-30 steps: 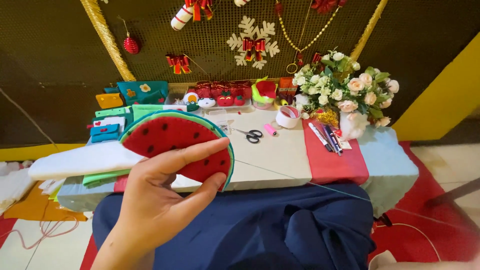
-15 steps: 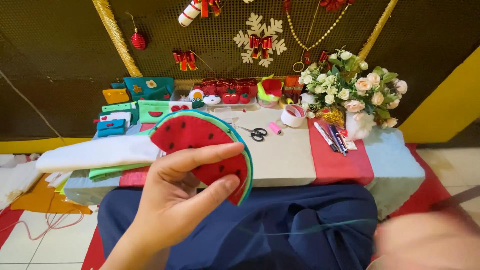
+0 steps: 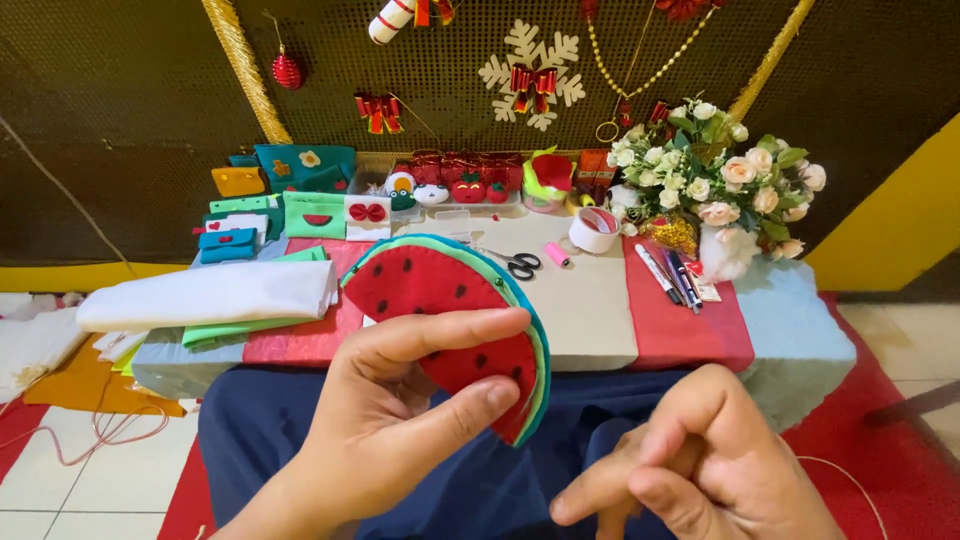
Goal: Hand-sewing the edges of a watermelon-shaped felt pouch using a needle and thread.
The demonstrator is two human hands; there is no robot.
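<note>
My left hand (image 3: pixel 395 415) grips a felt watermelon slice (image 3: pixel 425 285), red with black seeds and a green and teal rim, held up over my lap. Thumb and fingers pinch its lower right part. My right hand (image 3: pixel 690 470) is at the bottom right, fingers bunched together; a thin thread (image 3: pixel 850 475) trails from it to the right. Whether it pinches a needle I cannot tell.
A low table (image 3: pixel 600 310) covered in red and pale cloth carries scissors (image 3: pixel 520 263), a pink spool (image 3: pixel 557 254), pens (image 3: pixel 670 272), folded white and green felt (image 3: pixel 215 295), small felt pouches (image 3: pixel 290 170), and a vase of flowers (image 3: pixel 725 180). Ornaments hang on the dark mesh wall behind.
My left hand has turned the watermelon slice clockwise and shifted it right. My right hand has risen into view at the bottom right.
</note>
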